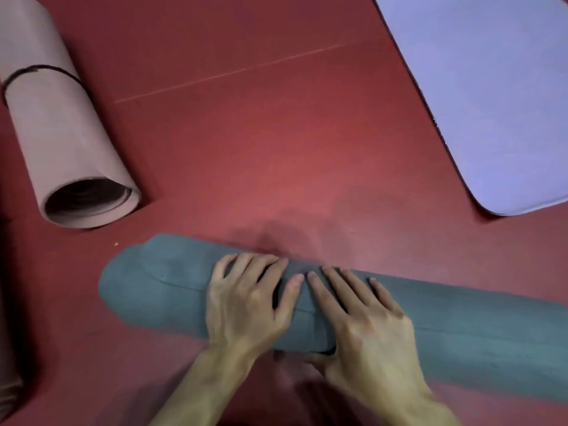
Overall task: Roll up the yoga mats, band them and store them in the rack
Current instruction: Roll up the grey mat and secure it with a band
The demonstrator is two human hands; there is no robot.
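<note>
A dark red matte floor [276, 133] fills the view, with a thin pale seam line [233, 73] crossing it on a slant at the far side. The widest bare stretch of floor lies in the middle, far of the near roll and between the two other mats.

A flat lavender foam yoga mat [491, 87] lies unrolled at the far right. Its rounded near corner is well apart from everything else, and its long left edge borders the bare floor.

A teal rolled yoga mat [159, 290] lies across the near floor. Its blunt left end is free, its right end runs out of view, and the loose outer edge shows as a line along the top.

A pale pink rolled yoga mat [61, 133] lies at the far left with its open spiral end facing near. A thin dark band [37, 69] circles it toward the far end. It is apart from the teal roll, with a strip of floor between them.

A dim pinkish shape [9, 379] is cut off by the near left edge.

Both hands rest on the middle of the teal roll, just beside each other. The left hand [246, 302] presses down with its fingers spread, holding nothing. The right hand [365, 321] lies flat with straight fingers over the top, its thumb tucked at the roll's near underside.

A tiny yellow crumb [116, 244] sits on the floor just far of the teal roll's left end.
</note>
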